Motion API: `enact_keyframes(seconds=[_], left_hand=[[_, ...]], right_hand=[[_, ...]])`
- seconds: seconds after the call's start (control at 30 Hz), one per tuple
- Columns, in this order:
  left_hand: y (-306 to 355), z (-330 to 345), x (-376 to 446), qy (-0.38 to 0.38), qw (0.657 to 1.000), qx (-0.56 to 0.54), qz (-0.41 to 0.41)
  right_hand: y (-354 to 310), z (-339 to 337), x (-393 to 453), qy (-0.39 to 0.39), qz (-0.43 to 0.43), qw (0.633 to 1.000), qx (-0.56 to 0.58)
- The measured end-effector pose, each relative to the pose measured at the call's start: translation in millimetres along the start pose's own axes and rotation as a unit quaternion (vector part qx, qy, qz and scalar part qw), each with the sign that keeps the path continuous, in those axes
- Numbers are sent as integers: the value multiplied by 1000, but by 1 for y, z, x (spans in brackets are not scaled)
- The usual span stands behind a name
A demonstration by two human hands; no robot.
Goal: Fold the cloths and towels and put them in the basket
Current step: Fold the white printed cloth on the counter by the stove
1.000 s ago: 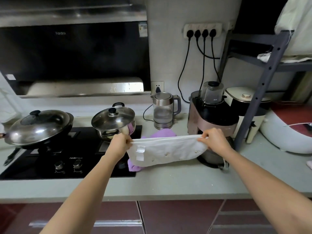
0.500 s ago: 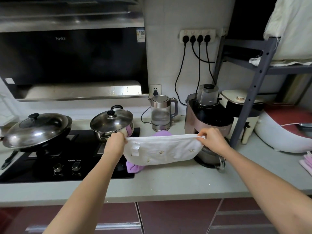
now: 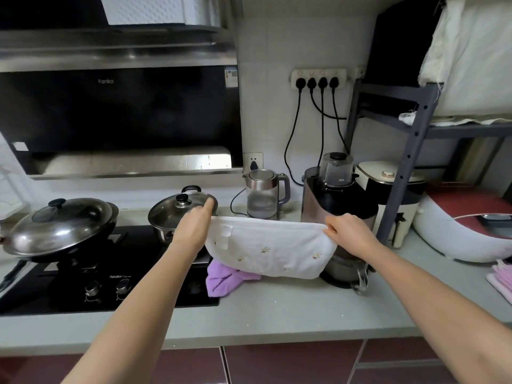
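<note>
A white towel [image 3: 270,249] with small embroidered motifs and a sewn label hangs folded in half above the counter. My left hand [image 3: 194,230] grips its left top corner and my right hand [image 3: 349,235] pinches the right top corner, so the top edge is stretched level. Under the towel a purple cloth [image 3: 224,279] lies crumpled on the grey counter [image 3: 277,314], half over the hob's edge. Folded pink cloths [image 3: 501,278] show at the right edge. No basket is in view.
A black hob [image 3: 69,286] at the left carries a lidded wok [image 3: 61,225] and a lidded pot [image 3: 177,214]. Behind the towel stand a kettle [image 3: 263,194], a blender [image 3: 336,195] and a small steel pot [image 3: 346,270]. A grey rack [image 3: 407,151] and white cooker [image 3: 465,225] fill the right.
The view has tilted up and left a little. Both hands still hold the towel stretched between them, slightly higher over the counter. More of the purple cloth shows beneath it.
</note>
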State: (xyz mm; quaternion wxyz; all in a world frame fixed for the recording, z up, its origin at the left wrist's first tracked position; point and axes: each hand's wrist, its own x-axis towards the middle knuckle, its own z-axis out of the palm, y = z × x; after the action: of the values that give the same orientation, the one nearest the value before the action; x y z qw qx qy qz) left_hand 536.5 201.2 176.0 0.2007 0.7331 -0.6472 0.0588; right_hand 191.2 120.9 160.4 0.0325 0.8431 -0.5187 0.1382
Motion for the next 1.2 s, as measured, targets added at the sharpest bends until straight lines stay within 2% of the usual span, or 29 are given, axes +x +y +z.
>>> enact_keyframes(seconds=[0.17,0.3,0.4,0.5,0.53,0.6,0.67,0.73,0.87,0.97,1.03,1.2], left_hand=[[35,-45,30,51,997,57,23],[38,-66,45,86,996,-4,-9],[34,-75,45,119,992,-41,4],[33,-82,44,82,996,-6,27],[33,-82,44,44,998,26,29],[30,-73,44,-17,999,45,-4],[23,-59,48,-29,998,26,-54],[18,-51,52,-20,997,6,-71],[7,-46,54,-58,998,2,-35],[3,-37,56,-93,995,47,1],[8,-31,59,-92,994,61,-2],[16,-19,72,-52,994,85,-34]], right_hand=[[-10,-26,25,67,19,994,-82],[-15,-48,43,152,34,988,-24],[-19,-61,52,181,35,983,-2],[-27,-73,52,237,76,968,12],[-30,-74,50,231,88,969,15],[-35,-68,46,164,76,983,-8],[-39,-62,45,125,75,989,-27],[-41,-61,49,124,82,989,11],[-33,-54,60,53,50,988,135],[-35,-53,65,20,8,986,168],[-39,-51,72,-21,-3,988,150],[-36,-36,105,-43,81,988,124]])
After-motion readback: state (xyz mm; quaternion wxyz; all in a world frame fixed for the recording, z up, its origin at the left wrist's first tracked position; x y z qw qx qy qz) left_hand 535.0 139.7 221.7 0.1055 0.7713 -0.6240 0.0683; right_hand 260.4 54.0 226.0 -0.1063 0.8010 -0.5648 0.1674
